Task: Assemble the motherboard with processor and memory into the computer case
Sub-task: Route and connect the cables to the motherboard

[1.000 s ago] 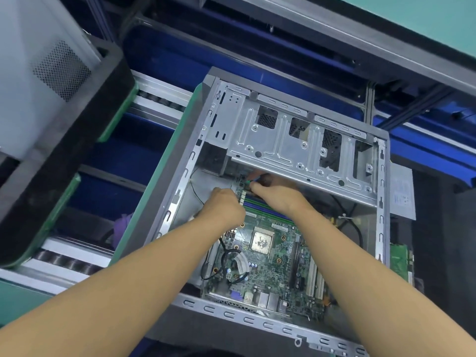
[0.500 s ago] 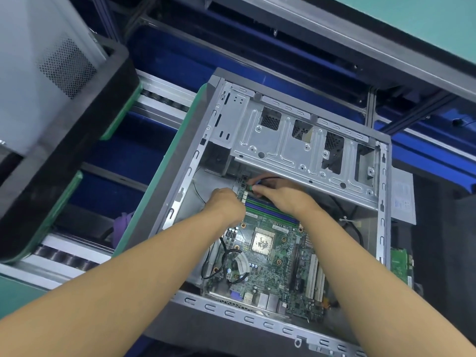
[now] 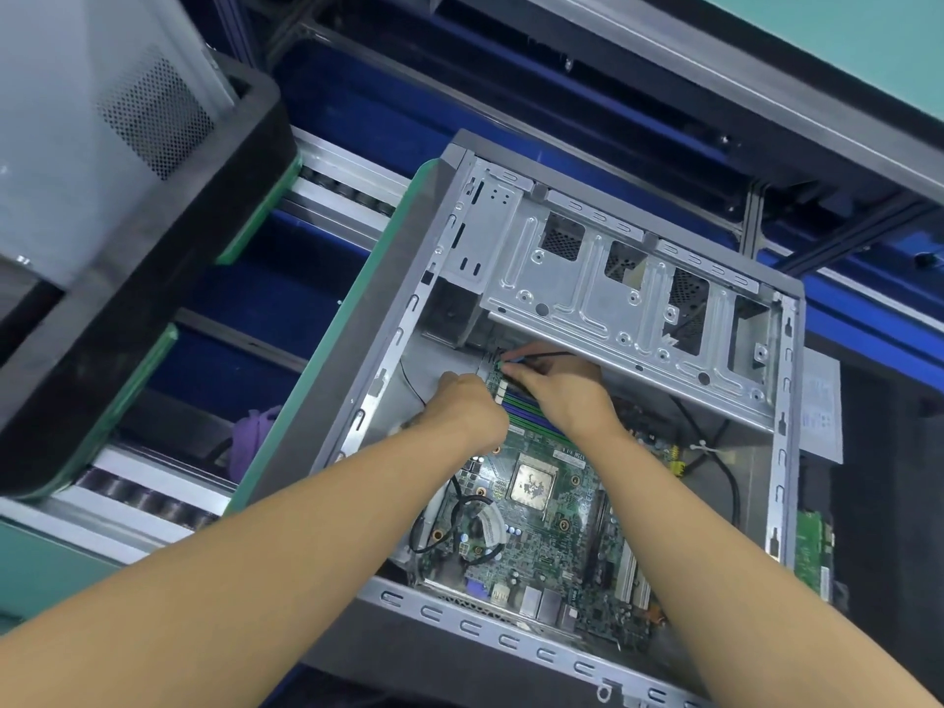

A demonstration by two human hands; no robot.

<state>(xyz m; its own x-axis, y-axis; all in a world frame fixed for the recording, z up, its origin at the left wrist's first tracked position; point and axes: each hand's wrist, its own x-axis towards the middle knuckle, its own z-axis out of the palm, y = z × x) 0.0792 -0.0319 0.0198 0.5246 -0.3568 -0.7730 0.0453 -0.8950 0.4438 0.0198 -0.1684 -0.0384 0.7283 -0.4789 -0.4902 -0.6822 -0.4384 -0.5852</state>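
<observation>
The right hand [image 3: 562, 396] reaches deep into the computer case [image 3: 511, 641] and pinches the end of a thin black cable [image 3: 549, 354] between thumb and fingertips, right at the far corner of the motherboard [image 3: 551, 549]. The cable's tip is small and partly hidden, so it may be a plug, but this is not clear. The left hand [image 3: 467, 406] sits just beside it, knuckles up and fingers curled down out of sight; I cannot tell whether it holds anything.

Between and under the two hands run the blue and green memory slots [image 3: 531, 408]. Nearer the camera the processor [image 3: 531, 485] lies flat in the middle of the motherboard, which lies on the floor of the case. The metal drive cage [image 3: 613, 278] overhangs the far part of the case and stands just above the fingertips, shading that corner. Both forearms cross the near rim of the case and cover part of the board.

The case rests on a green pallet [image 3: 327, 360]. To the left, well apart, is a black tray [image 3: 153, 237] with a grey panel [image 3: 76, 145] in it, above conveyor rollers [image 3: 148, 498].
</observation>
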